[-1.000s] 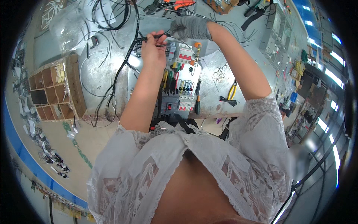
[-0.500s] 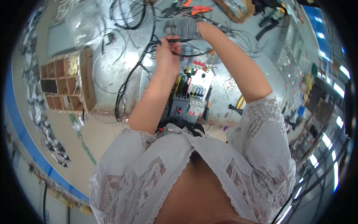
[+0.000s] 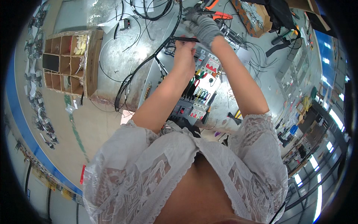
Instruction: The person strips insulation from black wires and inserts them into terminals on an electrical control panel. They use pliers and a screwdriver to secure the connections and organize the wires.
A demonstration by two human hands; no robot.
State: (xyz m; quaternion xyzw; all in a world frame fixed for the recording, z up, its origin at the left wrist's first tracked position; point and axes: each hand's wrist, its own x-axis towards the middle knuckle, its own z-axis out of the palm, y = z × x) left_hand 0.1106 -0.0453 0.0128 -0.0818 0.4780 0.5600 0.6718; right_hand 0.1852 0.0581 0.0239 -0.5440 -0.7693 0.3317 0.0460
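A black cable bundle (image 3: 156, 53) runs down across the metal worktop, with a side branch leading to my two hands. My bare left hand (image 3: 185, 54) pinches this branch between thumb and fingers. Just above and right of it, my right hand (image 3: 205, 29), in a grey glove, curls over the same branch; the fingertips are partly hidden. Below the hands lies an electrical panel (image 3: 212, 82) with a white plate, red-and-white breakers (image 3: 212, 66), coloured wire loops (image 3: 201, 96) and a dark grey circuit breaker (image 3: 182, 110).
Orange-handled pliers (image 3: 222, 15) lie beyond my right hand, beside a cardboard box (image 3: 257, 22) of small parts. A compartmented box (image 3: 89, 63) stands at the left edge. Loose thin wires (image 3: 257, 56) spread at right. Yellow-and-black pliers (image 3: 235, 117) lie near the front edge.
The view has shifted, so the worktop sits further right and tilted. My right hand has moved nearer the left fingertips, and the loose cable loop between the hands no longer shows.
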